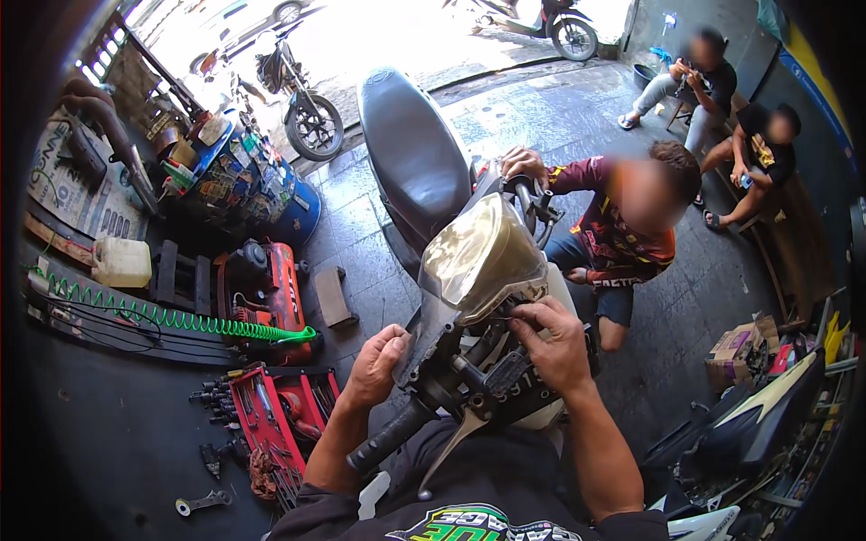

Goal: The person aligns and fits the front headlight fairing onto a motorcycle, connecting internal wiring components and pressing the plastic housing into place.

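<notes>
In front of me stands a motorcycle, its headlight unit (483,252) tilted up with a clear lens and a see-through side edge. My left hand (374,368) is closed in a pinch beside that edge, where a thin dark wire shows; what it grips is too small to tell. Under the headlight my right hand (552,347) pinches at dark wiring, with the held part hidden by the fingers. Between my arms lie the handlebar grip (392,437), a metal lever (451,455) and a dark rectangular reservoir (507,371).
Across the motorcycle's seat (415,153), a crouching person (622,216) holds the far handlebar. Two people sit at the right wall. To the left are a red toolbox (271,415), a red compressor (284,288), a green coiled hose (180,316) and a blue drum (298,212).
</notes>
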`<act>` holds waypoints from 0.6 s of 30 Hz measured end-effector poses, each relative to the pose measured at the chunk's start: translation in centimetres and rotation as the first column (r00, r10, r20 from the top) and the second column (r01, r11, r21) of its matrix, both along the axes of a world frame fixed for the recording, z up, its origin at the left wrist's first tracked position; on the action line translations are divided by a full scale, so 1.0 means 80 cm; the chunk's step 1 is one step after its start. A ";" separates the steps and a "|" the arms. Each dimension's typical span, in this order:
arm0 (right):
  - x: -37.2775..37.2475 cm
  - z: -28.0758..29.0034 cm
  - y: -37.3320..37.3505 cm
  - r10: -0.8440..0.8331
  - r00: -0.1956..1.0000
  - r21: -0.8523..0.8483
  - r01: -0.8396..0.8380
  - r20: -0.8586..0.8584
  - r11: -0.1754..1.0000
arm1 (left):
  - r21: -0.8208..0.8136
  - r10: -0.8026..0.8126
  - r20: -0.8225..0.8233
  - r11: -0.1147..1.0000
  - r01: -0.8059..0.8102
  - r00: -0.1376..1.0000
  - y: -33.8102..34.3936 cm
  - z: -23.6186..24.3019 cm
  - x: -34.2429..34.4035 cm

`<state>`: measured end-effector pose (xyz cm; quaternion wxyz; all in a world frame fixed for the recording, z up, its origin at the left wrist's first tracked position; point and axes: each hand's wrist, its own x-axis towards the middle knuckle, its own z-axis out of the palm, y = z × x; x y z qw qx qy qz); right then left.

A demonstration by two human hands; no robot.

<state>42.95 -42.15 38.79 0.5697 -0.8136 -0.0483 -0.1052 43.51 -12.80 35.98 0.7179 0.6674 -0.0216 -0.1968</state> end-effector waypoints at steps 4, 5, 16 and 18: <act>0.002 0.032 -0.006 0.135 0.962 -0.052 -0.151 -0.238 0.987 | 0.076 0.032 0.042 0.996 -0.035 0.999 0.000 0.007 -0.004; 0.004 0.027 -0.007 0.180 0.952 -0.016 -0.190 -0.249 0.982 | 0.076 0.051 0.050 0.996 -0.055 0.997 -0.001 0.006 -0.007; 0.034 0.035 -0.018 0.474 0.767 0.088 -0.487 -0.433 0.869 | 0.078 -0.009 0.072 0.997 0.003 0.997 -0.002 0.017 0.000; 0.034 0.037 -0.015 0.484 0.757 0.076 -0.505 -0.440 0.860 | 0.030 0.012 0.032 0.999 -0.013 0.999 -0.002 0.020 -0.004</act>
